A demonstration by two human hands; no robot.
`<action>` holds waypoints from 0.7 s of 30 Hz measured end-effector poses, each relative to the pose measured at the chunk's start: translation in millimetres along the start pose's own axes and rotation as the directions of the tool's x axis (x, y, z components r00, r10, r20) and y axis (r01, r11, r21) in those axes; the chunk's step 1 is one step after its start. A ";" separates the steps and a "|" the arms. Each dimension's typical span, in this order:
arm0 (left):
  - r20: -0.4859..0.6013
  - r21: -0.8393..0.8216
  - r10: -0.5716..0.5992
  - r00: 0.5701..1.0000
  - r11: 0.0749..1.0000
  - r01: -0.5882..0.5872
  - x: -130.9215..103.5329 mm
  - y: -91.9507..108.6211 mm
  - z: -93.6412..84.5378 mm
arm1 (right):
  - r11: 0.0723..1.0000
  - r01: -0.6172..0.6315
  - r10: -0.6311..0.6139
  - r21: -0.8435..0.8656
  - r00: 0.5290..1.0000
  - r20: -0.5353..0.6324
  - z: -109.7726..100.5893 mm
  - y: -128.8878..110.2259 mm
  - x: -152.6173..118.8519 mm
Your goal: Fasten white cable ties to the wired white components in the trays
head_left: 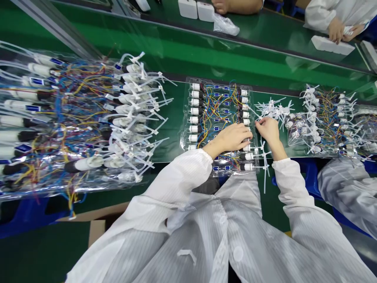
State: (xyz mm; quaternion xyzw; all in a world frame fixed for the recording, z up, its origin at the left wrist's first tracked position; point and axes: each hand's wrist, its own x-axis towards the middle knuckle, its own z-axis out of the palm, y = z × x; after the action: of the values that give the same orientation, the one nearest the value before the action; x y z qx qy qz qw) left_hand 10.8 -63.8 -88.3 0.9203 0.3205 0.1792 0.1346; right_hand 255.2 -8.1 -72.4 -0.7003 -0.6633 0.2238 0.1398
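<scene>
A clear plastic tray (186,118) lies before me with rows of white-and-black cylindrical parts, small blue pieces and coloured wires. My left hand (234,137) reaches across it, fingers curled round one white cylindrical part (246,147) in the right-hand column and partly hiding it. Just beyond the tray's right edge, my right hand (268,131) pinches the thin white strip of a cable tie (255,112); its fingertips partly cover it. Nearer to me, looped cable ties (263,154) stick out from the lower cylinders. A pile of loose cable ties (273,109) lies behind my right hand.
Stacked trays of wired parts with cable ties (129,114) fill the left side. More wired parts (330,118) and a bagged bundle (297,127) lie at right. A clear partition (176,35) runs behind. Across it, other people's hands (337,30) handle white boxes (332,45).
</scene>
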 end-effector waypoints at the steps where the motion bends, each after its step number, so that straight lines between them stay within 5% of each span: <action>1: 0.009 -0.001 -0.007 1.000 1.000 0.007 -0.3 1.3 -1.3 | 0.999 -0.014 0.015 0.032 1.000 -0.022 0.3 -0.9 -0.5; 8: -0.011 -0.026 -0.044 0.999 0.999 0.044 -2.2 3.9 -4.8 | 0.910 0.049 0.025 0.411 0.984 -0.174 -26.4 1.4 -33.3; 14: -0.002 -0.039 -0.067 0.998 0.997 0.067 -2.3 1.8 -1.8 | 0.502 0.226 -0.098 0.835 0.974 -0.205 -45.1 -8.1 -84.0; 21: -0.014 -0.083 -0.097 0.995 0.992 0.095 -3.8 3.6 -4.2 | 0.552 0.081 -0.115 0.830 0.993 -0.021 -11.0 -14.8 -89.0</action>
State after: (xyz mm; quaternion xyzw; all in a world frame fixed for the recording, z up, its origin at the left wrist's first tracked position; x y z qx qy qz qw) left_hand 8.2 -68.5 -84.1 0.8960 0.3579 0.1937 0.1778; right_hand 246.2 -94.0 -44.2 -0.5101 -0.5206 0.5136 0.4527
